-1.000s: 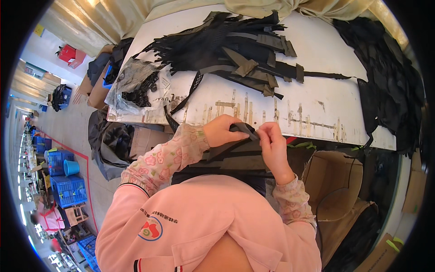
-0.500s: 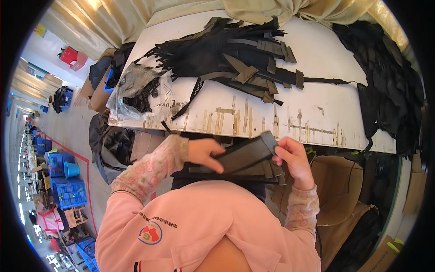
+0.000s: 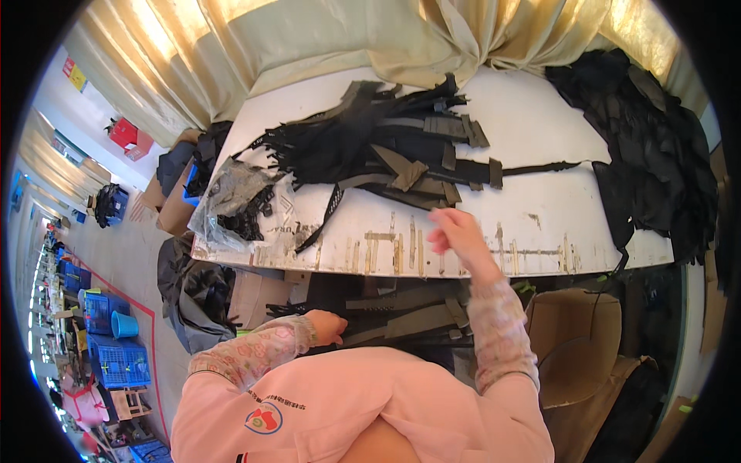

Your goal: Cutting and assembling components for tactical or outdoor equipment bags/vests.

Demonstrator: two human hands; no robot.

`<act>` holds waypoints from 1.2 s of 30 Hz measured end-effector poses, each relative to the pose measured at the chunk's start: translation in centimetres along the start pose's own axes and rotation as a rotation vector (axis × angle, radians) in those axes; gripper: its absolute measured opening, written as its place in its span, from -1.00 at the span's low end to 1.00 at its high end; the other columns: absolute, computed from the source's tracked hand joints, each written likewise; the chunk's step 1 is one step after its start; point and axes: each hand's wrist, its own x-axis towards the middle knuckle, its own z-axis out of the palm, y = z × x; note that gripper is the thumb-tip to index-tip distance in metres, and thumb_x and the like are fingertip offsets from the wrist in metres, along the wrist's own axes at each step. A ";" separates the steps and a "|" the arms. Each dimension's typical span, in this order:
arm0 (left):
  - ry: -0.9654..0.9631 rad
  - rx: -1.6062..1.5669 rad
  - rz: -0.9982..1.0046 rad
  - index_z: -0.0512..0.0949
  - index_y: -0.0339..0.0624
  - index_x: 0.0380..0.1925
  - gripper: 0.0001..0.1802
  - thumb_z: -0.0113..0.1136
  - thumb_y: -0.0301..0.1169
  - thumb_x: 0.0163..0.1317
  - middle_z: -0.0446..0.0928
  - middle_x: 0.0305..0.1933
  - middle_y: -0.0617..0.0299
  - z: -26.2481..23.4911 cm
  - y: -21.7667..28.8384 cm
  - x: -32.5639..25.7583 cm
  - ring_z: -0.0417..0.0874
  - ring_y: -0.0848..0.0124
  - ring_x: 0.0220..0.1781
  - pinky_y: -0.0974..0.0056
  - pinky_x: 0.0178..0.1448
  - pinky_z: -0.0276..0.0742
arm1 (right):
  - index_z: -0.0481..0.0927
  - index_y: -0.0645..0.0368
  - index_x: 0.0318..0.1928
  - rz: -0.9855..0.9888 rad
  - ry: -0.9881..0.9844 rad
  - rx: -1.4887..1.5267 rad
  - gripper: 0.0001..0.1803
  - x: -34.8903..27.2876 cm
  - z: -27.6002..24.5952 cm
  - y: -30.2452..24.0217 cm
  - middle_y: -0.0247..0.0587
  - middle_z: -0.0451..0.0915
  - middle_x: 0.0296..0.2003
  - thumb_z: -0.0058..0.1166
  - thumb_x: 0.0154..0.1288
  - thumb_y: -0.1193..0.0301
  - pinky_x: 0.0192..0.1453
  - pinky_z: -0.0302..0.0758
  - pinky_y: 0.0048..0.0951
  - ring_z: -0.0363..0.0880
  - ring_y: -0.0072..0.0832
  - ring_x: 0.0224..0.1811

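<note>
Across my lap, below the table's front edge, lie several black and grey-brown straps (image 3: 409, 320) with wide flat ends. At their left end is my left hand (image 3: 326, 327), its fingers curled down against them; what is inside the fingers is hidden. My right hand (image 3: 454, 238) is raised over the front of the white table (image 3: 532, 224), fingers apart and slightly bent, with nothing seen in them. Just beyond its fingertips, a heap of similar black straps (image 3: 332, 150) spreads over the table. Some of the heap's broad grey-brown ends point right, towards the hand's side.
A clear plastic bag of black buckles (image 3: 251, 204) sits at the table's left front. More black fabric pieces (image 3: 648, 154) hang over the right end. An open cardboard box (image 3: 575, 339) stands below right, dark sheets (image 3: 193, 297) below left. Beige curtains (image 3: 324, 46) back the table.
My right hand has let go of the wide strap end and moved forward over the table. My left hand has shifted down and left along the straps. The view has tilted up.
</note>
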 end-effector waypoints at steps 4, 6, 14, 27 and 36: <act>0.014 -0.019 -0.007 0.52 -0.09 -0.40 -0.68 0.27 -0.09 0.07 0.58 -0.39 0.11 -3.3 0.6 -0.1 0.62 0.08 -0.26 0.06 -0.21 0.49 | 0.45 0.26 -0.19 0.187 -0.048 0.349 -0.61 8.4 4.1 0.5 -0.07 0.59 -0.47 0.06 0.31 0.13 -0.51 0.54 -0.43 0.57 -0.39 -0.58; 0.190 -0.135 0.078 0.52 -0.15 -0.40 -0.64 0.24 -0.06 0.11 0.56 -0.40 0.08 -4.4 0.5 -0.2 0.60 0.12 -0.31 0.11 -0.23 0.49 | 0.43 0.25 -0.19 0.251 -0.002 0.504 -0.61 10.0 5.0 1.2 -0.06 0.58 -0.46 0.05 0.32 0.13 -0.50 0.56 -0.41 0.57 -0.38 -0.58; 1.182 -0.329 0.361 0.35 -0.24 0.12 -0.45 0.22 -0.43 0.08 0.42 0.03 -0.03 -12.6 3.9 -1.6 0.45 0.07 0.07 0.11 0.15 0.37 | 0.45 0.28 -0.40 -0.447 -0.189 -0.455 -0.80 -4.1 3.6 0.8 -0.04 0.54 -0.52 0.05 0.26 0.39 -0.38 0.44 -0.32 0.52 -0.22 -0.53; 0.367 -0.957 0.619 0.53 -0.26 -0.09 -0.74 0.13 -0.42 0.24 0.59 -0.21 0.28 -12.9 11.3 10.2 0.53 0.52 -0.19 0.38 -0.02 0.46 | 0.45 0.25 -0.05 -0.564 0.341 -0.640 -0.65 -13.4 -1.3 2.3 -0.01 0.51 -0.29 0.16 0.14 0.49 -0.21 0.45 -0.34 0.51 -0.12 -0.29; 0.553 -1.029 0.433 0.46 -0.22 -0.35 -0.82 0.25 -0.39 0.17 0.47 -0.42 0.40 -11.6 11.8 9.7 0.39 0.65 -0.38 0.47 -0.30 0.37 | 0.41 0.21 -0.03 -0.711 0.452 -0.943 -0.65 -10.5 0.7 3.8 0.00 0.51 -0.22 0.00 0.13 0.61 -0.19 0.49 -0.21 0.53 -0.09 -0.25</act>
